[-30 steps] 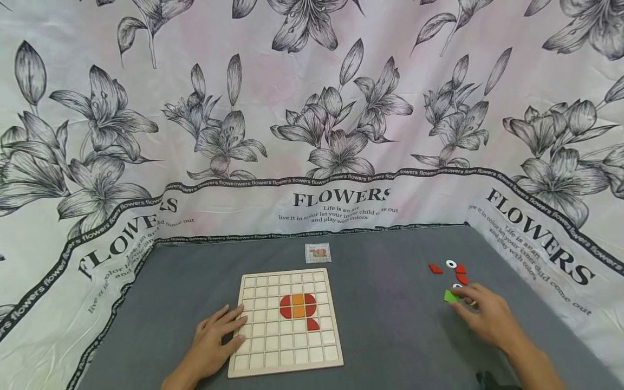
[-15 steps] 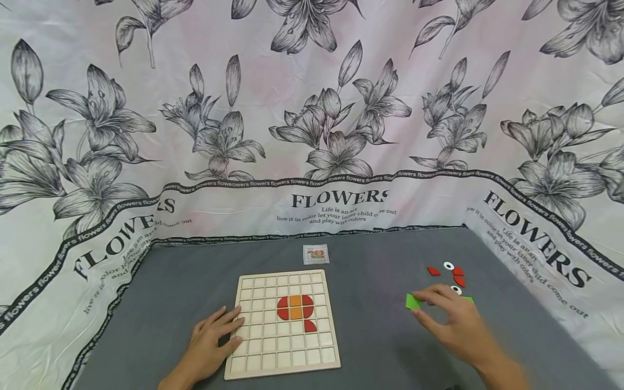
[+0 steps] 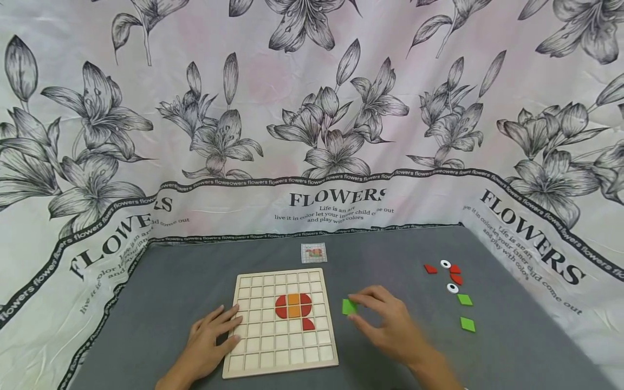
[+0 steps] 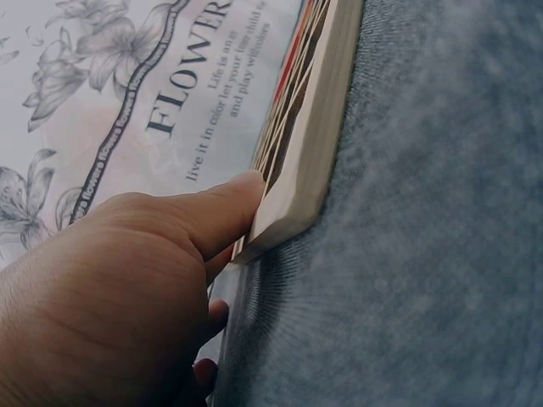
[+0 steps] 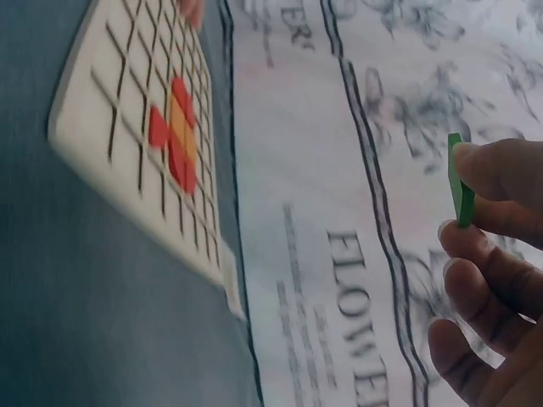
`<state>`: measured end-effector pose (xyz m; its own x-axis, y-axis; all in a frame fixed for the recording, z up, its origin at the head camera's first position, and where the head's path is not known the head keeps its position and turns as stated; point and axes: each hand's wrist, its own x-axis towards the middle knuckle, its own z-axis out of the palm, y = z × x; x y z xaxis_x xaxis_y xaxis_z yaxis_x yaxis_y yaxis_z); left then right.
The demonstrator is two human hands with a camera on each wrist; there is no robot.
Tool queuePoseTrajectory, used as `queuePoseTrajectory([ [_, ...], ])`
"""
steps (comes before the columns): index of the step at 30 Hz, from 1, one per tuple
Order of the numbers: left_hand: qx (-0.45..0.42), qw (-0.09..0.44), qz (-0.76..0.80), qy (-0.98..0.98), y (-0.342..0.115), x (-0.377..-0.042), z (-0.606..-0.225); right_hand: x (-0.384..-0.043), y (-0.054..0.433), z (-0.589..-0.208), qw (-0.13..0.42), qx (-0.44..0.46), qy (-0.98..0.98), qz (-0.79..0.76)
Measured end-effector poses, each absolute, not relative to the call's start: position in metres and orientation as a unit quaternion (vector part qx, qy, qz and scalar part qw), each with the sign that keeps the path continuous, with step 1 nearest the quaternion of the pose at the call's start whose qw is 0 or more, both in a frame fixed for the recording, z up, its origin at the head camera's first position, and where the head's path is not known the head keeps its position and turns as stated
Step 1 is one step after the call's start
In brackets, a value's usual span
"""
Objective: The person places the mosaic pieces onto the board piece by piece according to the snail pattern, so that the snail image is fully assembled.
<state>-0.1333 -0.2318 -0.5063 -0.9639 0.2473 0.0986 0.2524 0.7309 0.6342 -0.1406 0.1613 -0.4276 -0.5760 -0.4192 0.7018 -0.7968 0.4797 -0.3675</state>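
Observation:
A pale wooden grid board (image 3: 251, 346) lies on the grey cloth, with red rounded pieces (image 3: 281, 307) on both sides of orange squares (image 3: 293, 305). One more red quarter piece (image 3: 308, 324) sits just below them. My left hand (image 3: 207, 338) rests at the board's left edge, fingers spread; the left wrist view shows its thumb (image 4: 229, 212) touching the rim. Between thumb and fingertips my right hand (image 3: 390, 325) pinches a green square tile (image 3: 349, 307), held a little right of the board. In the right wrist view the tile (image 5: 461, 182) appears edge-on.
A small picture card (image 3: 314, 253) lies behind the board. To the right are two green tiles (image 3: 467, 324), two white rings with dark centres (image 3: 452, 288) and several red pieces (image 3: 430, 268). Flower-printed cloth (image 3: 336, 206) stands around the back and sides.
My right hand has carried the green tile left from the loose pieces to beside the board, uncovering two green tiles. The left hand stays at the board's edge.

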Motion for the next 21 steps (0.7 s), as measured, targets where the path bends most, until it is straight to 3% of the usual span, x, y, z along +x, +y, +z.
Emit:
queuePoseTrajectory([
  [7, -0.132, 0.008, -0.333, -0.934, -0.231, -0.133, -0.507, -0.148, 0.122, -0.441, 0.234, 0.403, -0.805, 0.368],
  [21, -0.137, 0.014, -0.328, -0.934, -0.232, -0.132, -0.506, -0.166, 0.073, -0.477, 0.151, 0.379, -0.86, 0.308],
])
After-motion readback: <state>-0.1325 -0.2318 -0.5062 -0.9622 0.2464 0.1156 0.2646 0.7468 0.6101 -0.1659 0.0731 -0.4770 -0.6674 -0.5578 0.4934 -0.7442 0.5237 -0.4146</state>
